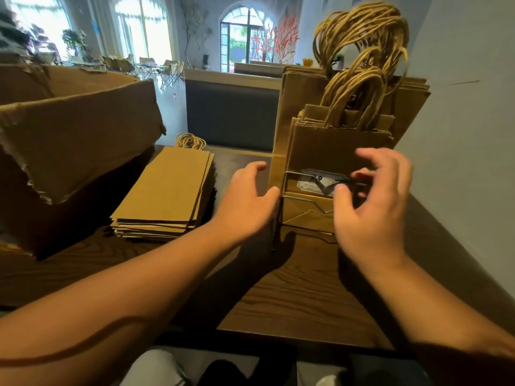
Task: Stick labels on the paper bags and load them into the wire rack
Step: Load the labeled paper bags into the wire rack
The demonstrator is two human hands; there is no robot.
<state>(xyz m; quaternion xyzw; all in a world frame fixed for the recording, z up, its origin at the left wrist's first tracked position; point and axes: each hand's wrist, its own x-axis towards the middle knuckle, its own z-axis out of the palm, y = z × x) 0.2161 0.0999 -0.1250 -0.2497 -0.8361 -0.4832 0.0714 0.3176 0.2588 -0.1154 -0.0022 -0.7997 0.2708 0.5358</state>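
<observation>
Brown paper bags standing upright in the wire rack, between both hands. Left hand resting relaxed against the rack's side; right hand hovering with fingers loosely curled, gripping nothing. Flat bag stack lying just left of the left hand.

I'm looking across a dark wood-grain table, with a plain pale wall running close along its right edge and a big torn cardboard box sitting on the left. Past the table I see a grey padded bench back with a light ledge on top, and beyond it an open room with folding chairs and potted plants. Daylight floods in through tall arched windows at left and a dark-framed arched window in the middle, beside red branches.
</observation>
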